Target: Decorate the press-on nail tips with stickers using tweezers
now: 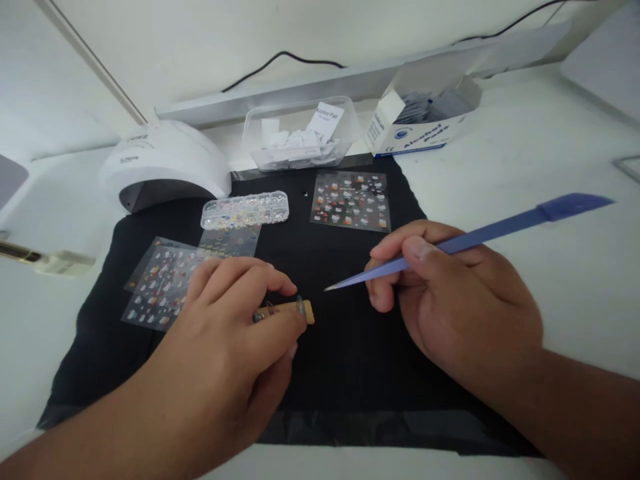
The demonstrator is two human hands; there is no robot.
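My right hand (465,300) is closed around blue-purple tweezers (480,233), held like a pen. The fine metal tip points left, just above the black cloth (360,360) and a little right of my left hand. Index finger and thumb curl together on my left hand (225,333), around a small tan strip (309,312). A thin, curved, shiny greenish piece (301,307) stands near the strip's right end, by the thumb tip. More small dark pieces on the strip are partly hidden behind my fingers.
Sticker sheets (159,287) lie left, another sticker sheet (350,200) farther back. A clear compartment case (245,210) holds tiny gems. Behind are a white nail lamp (170,157), a clear tub (255,143) of packets and an alcohol-pad box (425,137). A brush (60,260) is at left.
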